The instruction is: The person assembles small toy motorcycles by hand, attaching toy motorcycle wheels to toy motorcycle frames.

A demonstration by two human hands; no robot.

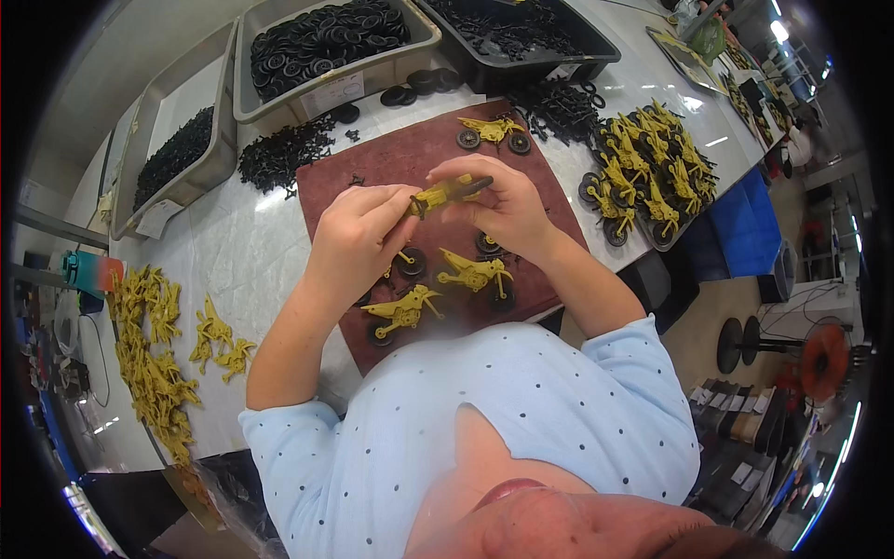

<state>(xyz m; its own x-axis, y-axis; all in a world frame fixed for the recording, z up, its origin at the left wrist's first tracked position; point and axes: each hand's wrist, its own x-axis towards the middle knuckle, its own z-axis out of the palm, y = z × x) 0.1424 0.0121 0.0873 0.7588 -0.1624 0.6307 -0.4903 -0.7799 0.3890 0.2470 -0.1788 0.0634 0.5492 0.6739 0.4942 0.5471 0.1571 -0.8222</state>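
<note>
Above a dark red mat (551, 191), a yellow toy motorcycle body (436, 197) with a black part, probably a wheel, at its right end is held between both my hands. My left hand (358, 228) pinches its left end, fingers pressed together. My right hand (503, 207) curls round the right end; its fingertips are partly hidden. On the mat below lie yellow motorcycles with black wheels, one at the left (402, 310) and one at the right (475, 270). A finished-looking motorcycle with two wheels (491, 130) lies at the mat's far edge.
Grey bins hold black wheels (326, 42) and small black parts (175, 154); a black bin (577, 67) stands beside them. Loose black pieces (284, 154) lie by the mat. Yellow bodies (154, 363) are heaped at left. Wheeled motorcycles (652, 172) crowd a tray at right.
</note>
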